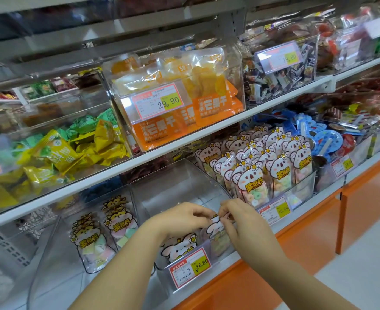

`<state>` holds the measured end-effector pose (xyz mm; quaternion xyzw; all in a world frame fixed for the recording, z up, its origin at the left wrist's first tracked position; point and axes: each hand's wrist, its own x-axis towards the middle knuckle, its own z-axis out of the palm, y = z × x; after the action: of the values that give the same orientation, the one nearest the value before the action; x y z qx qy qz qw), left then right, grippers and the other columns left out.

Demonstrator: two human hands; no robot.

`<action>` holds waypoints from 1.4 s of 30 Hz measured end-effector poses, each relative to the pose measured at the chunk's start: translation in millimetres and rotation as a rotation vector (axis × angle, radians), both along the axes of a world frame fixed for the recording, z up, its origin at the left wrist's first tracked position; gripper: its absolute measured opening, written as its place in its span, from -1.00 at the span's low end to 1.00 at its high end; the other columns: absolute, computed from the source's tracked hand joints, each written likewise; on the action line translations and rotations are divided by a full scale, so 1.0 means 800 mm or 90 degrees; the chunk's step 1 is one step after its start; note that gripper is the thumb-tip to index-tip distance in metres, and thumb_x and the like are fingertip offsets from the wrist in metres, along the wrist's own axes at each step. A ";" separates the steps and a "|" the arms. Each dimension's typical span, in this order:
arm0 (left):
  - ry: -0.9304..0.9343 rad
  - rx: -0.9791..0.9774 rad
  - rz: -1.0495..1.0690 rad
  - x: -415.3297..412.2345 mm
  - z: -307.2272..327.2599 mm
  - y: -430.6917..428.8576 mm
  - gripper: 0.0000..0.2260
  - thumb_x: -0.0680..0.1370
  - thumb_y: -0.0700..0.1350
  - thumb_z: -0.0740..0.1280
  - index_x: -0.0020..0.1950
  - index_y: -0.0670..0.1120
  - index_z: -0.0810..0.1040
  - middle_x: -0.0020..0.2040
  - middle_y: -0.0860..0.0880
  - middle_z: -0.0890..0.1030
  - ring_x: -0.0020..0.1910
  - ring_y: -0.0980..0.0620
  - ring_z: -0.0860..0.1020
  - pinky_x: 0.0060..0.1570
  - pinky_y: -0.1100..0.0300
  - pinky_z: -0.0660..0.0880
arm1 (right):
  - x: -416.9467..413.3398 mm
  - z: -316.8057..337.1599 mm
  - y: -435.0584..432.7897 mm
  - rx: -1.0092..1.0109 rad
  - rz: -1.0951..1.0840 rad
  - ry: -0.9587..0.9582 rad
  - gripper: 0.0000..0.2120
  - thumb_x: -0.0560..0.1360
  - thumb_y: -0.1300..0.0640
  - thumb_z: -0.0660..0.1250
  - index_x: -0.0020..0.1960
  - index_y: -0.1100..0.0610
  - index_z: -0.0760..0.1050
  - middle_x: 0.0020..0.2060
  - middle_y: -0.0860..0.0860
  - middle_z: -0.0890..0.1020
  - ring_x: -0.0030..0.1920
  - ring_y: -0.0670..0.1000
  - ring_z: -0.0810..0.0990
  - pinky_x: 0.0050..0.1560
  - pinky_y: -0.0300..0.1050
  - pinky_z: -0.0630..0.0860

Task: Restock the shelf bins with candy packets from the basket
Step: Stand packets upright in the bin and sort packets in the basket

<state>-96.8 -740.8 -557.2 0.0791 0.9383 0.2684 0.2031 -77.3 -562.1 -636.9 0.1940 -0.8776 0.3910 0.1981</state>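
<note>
Both hands meet on the top edge of one candy packet (216,228): the left hand (184,218) and the right hand (240,220) each pinch its printed header between curled fingertips, two narrow grips close together. The packet stands roughly upright at the front of the clear bin (180,180) on the lowest shelf, just beside another white animal-faced packet (178,247) behind the price tag (190,267). It looks like a light, thin plastic pouch with loose sweets in its belly, so it should flex and slump. The flat sealed header is the sensible hold. Koala packets (254,184) fill the neighbouring bin, and the basket is out of view.
</note>
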 end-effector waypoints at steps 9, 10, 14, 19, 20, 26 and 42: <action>-0.047 0.062 0.067 0.003 0.006 0.002 -0.57 0.61 0.15 0.17 0.45 0.07 0.47 0.42 0.10 0.48 0.34 0.10 0.48 0.42 0.16 0.33 | 0.005 0.003 0.002 0.022 0.005 -0.021 -0.70 0.61 0.11 0.28 0.32 -0.08 0.41 0.24 -0.20 0.47 0.19 -0.10 0.45 0.10 -0.11 0.49; -0.044 0.052 0.060 0.003 0.008 0.003 -0.61 0.66 0.08 0.15 0.47 0.05 0.45 0.44 0.08 0.46 0.36 0.10 0.46 0.39 0.20 0.34 | 0.005 0.003 0.002 0.023 0.007 -0.020 -0.68 0.60 0.12 0.28 0.34 -0.07 0.41 0.28 -0.20 0.45 0.22 -0.10 0.45 0.13 -0.11 0.49; -0.011 0.004 0.034 0.003 0.007 0.002 -0.64 0.68 -0.03 0.15 0.48 0.06 0.43 0.48 0.10 0.41 0.41 0.13 0.40 0.42 0.21 0.30 | 0.005 0.002 0.001 0.031 0.008 -0.017 -0.63 0.60 0.15 0.28 0.38 -0.07 0.44 0.42 -0.18 0.38 0.37 -0.08 0.40 0.25 -0.10 0.47; 0.046 0.001 0.041 0.004 0.003 0.004 -0.65 0.67 -0.04 0.16 0.46 0.10 0.45 0.45 0.12 0.45 0.32 0.15 0.46 0.26 0.25 0.34 | 0.006 0.005 -0.004 0.013 0.008 -0.008 -0.65 0.60 0.15 0.28 0.35 -0.10 0.46 0.46 -0.18 0.34 0.37 -0.08 0.42 0.19 -0.08 0.51; 0.067 -0.004 0.037 0.006 0.003 0.004 -0.66 0.68 -0.04 0.16 0.46 0.08 0.45 0.44 0.11 0.46 0.31 0.16 0.46 0.27 0.24 0.35 | 0.007 0.006 -0.005 0.006 0.008 -0.002 -0.65 0.60 0.15 0.28 0.34 -0.10 0.46 0.46 -0.17 0.34 0.34 -0.08 0.44 0.15 -0.09 0.52; 0.343 0.065 0.101 0.069 0.013 0.003 -0.73 0.66 -0.12 0.24 0.32 0.09 0.55 0.22 0.19 0.59 0.14 0.27 0.52 0.19 0.32 0.44 | 0.047 0.010 -0.013 -0.050 0.026 0.060 -0.73 0.57 0.18 0.29 0.23 -0.01 0.55 0.31 -0.10 0.46 0.03 -0.07 0.57 -0.05 -0.05 0.56; 0.102 0.104 0.403 0.443 -0.217 -0.138 -0.80 0.66 -0.08 0.26 0.14 0.22 0.56 0.12 0.21 0.62 0.08 0.20 0.58 0.10 0.15 0.56 | 0.240 -0.131 -0.093 0.242 0.291 -0.324 -0.80 0.58 0.12 0.30 0.18 0.02 0.59 -0.21 -0.20 0.56 -0.28 -0.26 0.49 -0.28 -0.45 0.38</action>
<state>257.8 -850.9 -730.8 -0.1793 0.9048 0.3853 0.0283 114.4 -636.1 -741.6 0.3144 -0.8897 0.2912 -0.1577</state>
